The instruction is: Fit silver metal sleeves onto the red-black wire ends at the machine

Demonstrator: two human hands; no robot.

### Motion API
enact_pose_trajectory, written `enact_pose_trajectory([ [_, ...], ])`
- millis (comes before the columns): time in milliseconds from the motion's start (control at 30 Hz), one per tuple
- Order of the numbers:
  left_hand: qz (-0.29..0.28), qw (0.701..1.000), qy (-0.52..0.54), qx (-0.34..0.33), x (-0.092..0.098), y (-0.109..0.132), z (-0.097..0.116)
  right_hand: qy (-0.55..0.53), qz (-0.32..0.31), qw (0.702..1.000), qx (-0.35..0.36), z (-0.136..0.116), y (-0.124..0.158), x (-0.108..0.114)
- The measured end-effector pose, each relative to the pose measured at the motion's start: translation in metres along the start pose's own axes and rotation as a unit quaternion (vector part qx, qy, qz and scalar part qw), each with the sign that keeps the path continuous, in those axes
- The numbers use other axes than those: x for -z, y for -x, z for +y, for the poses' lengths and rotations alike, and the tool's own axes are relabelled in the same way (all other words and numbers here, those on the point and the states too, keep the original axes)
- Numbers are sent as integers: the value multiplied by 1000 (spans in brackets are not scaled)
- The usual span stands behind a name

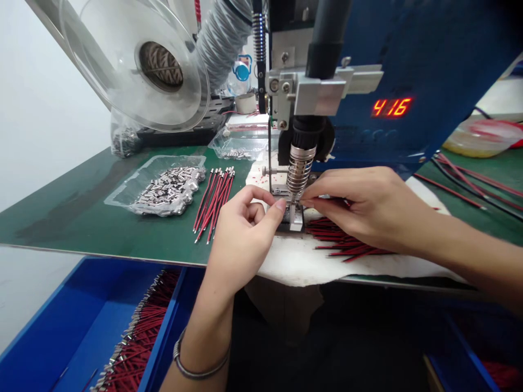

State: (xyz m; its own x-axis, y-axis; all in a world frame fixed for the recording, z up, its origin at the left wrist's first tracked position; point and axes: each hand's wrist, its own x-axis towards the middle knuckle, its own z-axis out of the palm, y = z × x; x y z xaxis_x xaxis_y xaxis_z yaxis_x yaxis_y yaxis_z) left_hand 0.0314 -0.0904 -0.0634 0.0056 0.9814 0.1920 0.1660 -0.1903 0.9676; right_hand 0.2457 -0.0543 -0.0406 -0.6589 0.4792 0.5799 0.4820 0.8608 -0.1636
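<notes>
Left hand (245, 226): lower centre of the head view, fingers curled in, forefinger tip touching the metal block (295, 219); I cannot tell whether it grips anything.
Right hand (370, 209): comes in from the right edge, fingertips drawn together in a closed pinch at the same block; what lies in the pinch is too small to see.
Metal block: centre of the frame, straight under the machine tip (300, 171), standing on the white pad (294, 264).
Loose wires (345, 242): red and black, fanned out on the pad beneath the right hand.
Wire bundle (214, 201): just left of the left hand, not touching it.
Tray (122, 190): further left, heaped with small metal pieces.
Table (81, 223): green, with a bare strip along its near edge at the left of the frame.
Blue bin (81, 318): lower left, below the table's near edge, with wires lying in it.
Open room: a narrow gap between the wire bundle and the left hand; the blue machine body crowds the upper right.
</notes>
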Motion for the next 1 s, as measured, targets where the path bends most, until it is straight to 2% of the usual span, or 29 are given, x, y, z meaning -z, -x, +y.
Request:
enact_pose_trajectory([
  [233,-2,1000,1,-3,-1,-1,0,1,-1,1000,-5,1,0,0],
  [500,4,1000,0,2,0,0,0,14,15,1000,22,0,1,-2],
  [667,11,1000,23,12,1,1,-3,52,50,996,44,0,1,-1],
  [833,33,997,64,-18,2,-2,-9,110,98,986,78,-4,2,4],
  [1000,26,996,82,-15,2,-5,-10,128,116,978,118,-7,4,4],
])
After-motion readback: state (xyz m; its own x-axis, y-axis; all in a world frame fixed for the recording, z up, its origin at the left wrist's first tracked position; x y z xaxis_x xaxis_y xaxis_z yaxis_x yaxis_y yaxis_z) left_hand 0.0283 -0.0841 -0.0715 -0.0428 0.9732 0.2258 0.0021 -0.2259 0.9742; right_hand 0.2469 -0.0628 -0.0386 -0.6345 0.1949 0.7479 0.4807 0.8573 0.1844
